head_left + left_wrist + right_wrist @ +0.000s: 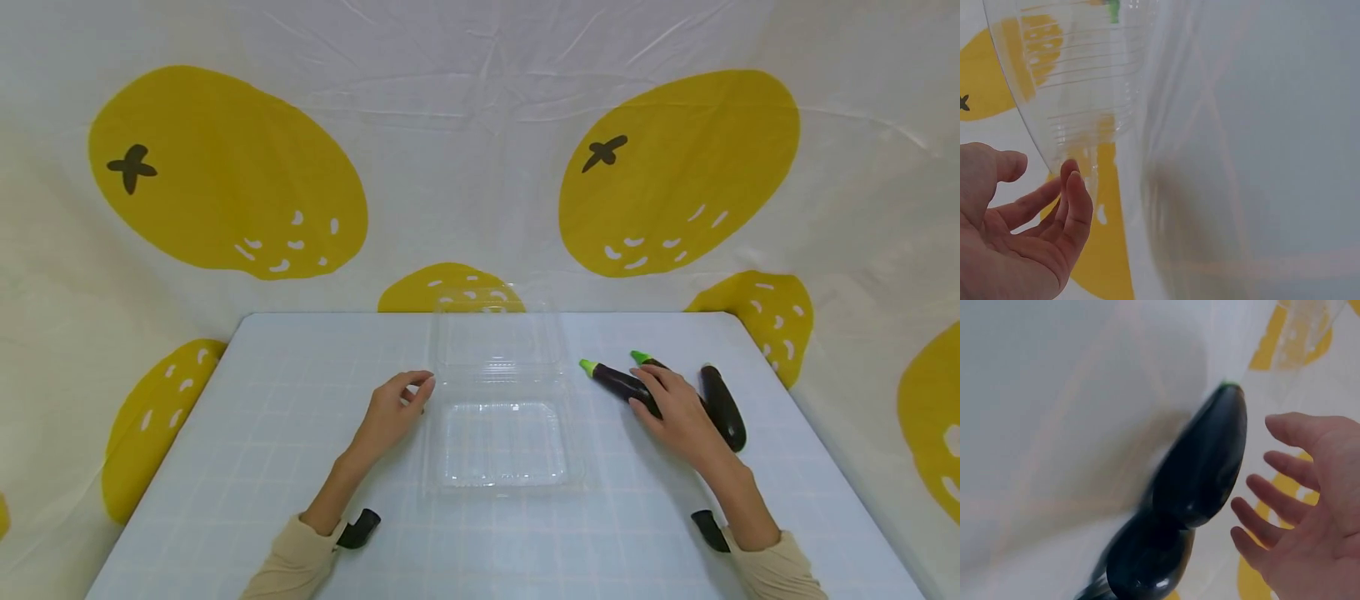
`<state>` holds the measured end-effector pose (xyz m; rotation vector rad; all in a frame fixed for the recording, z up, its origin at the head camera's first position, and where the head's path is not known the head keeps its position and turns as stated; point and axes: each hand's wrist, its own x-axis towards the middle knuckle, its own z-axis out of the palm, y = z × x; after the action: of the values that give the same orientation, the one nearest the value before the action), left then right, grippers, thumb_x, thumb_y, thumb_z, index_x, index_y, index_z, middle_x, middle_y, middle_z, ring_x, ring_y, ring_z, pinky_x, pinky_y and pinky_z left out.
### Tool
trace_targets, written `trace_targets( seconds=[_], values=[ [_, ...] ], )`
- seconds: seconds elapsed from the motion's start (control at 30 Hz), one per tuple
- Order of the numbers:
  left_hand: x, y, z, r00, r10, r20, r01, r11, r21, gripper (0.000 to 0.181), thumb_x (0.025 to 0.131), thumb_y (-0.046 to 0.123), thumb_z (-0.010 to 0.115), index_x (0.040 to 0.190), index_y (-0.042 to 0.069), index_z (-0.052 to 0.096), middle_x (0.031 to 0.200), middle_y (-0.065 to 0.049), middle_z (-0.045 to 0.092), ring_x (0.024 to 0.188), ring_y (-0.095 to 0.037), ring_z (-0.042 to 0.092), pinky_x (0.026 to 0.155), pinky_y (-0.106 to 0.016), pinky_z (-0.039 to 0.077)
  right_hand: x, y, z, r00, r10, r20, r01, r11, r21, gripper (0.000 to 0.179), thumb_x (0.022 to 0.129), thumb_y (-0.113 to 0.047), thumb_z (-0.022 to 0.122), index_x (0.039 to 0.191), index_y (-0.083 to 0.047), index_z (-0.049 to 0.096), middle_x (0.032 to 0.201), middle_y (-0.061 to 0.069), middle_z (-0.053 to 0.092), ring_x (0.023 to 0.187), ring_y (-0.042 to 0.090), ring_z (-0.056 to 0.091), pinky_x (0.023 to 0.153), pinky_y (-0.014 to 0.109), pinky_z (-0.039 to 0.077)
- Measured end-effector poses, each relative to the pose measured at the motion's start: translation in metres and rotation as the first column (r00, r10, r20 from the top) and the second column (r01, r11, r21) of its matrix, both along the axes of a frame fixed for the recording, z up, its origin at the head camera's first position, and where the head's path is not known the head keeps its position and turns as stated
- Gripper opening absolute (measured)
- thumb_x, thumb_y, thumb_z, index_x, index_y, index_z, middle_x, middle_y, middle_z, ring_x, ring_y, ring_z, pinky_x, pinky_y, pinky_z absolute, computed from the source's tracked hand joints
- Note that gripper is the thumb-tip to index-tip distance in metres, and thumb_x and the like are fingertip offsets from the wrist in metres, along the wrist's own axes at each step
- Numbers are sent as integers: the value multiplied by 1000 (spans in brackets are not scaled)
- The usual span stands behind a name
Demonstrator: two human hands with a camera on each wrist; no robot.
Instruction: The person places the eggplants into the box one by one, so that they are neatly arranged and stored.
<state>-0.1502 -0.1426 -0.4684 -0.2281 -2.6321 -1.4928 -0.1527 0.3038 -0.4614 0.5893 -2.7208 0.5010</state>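
Observation:
A clear plastic clamshell container [495, 490] lies on the table with its lid [495, 340] raised at the back. By its left side is my left hand [390, 412], fingers loosely bent, thumb apart from the fingertips in the left wrist view. It holds nothing; whether a fingertip touches the container I cannot tell. Three dark eggplants lie on the right: one with a green stem [617, 383], a middle eggplant [651, 362] mostly hidden, and a right eggplant [723, 408]. Over the first two, my right hand [675, 414] spreads its fingers, which in the right wrist view look apart from the nearest eggplant [1207, 462].
A white table [247, 450] with a faint grid pattern carries everything. Behind it hangs a white cloth [465, 183] printed with large yellow fruit shapes. Black curved pieces [360, 529] stick out near both wrists, beside beige sleeves.

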Motion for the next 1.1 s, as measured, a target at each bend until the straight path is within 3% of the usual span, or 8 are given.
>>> trace_targets(
  seconds=[0.33,0.57,0.87,1.1],
  values=[
    [2,9,-3,999,0,40,-3,998,69,32,102,18,67,127,-1,67,104,-10,68,68,-13,62,58,-23,53,2,-5,-5,995,-23,101,19,999,44,54,91,-7,76,141,0,55,141,29,52,131,49,44,109,70,31],
    [1,9,-2,998,-3,67,-7,989,146,27,101,8,65,126,-3,67,101,-15,66,63,-18,61,55,-23,52,0,-7,-8,997,-14,81,10,999,49,53,90,-3,76,139,2,57,137,29,55,127,49,49,107,68,36],
    [-2,8,-1,992,-15,122,-13,974,225,26,101,4,65,124,-6,67,102,-22,65,63,-17,59,58,-22,52,-2,-9,-7,981,-87,174,75,994,77,51,95,-4,72,143,-1,54,137,25,54,127,45,50,107,68,38],
    [-4,8,-2,988,-17,151,-22,969,248,28,100,7,67,125,-6,67,102,-23,66,64,-17,60,60,-22,53,-2,-8,-11,991,-58,119,53,998,42,49,92,-3,75,138,-1,58,130,22,61,121,43,56,102,63,45]
  ],
)
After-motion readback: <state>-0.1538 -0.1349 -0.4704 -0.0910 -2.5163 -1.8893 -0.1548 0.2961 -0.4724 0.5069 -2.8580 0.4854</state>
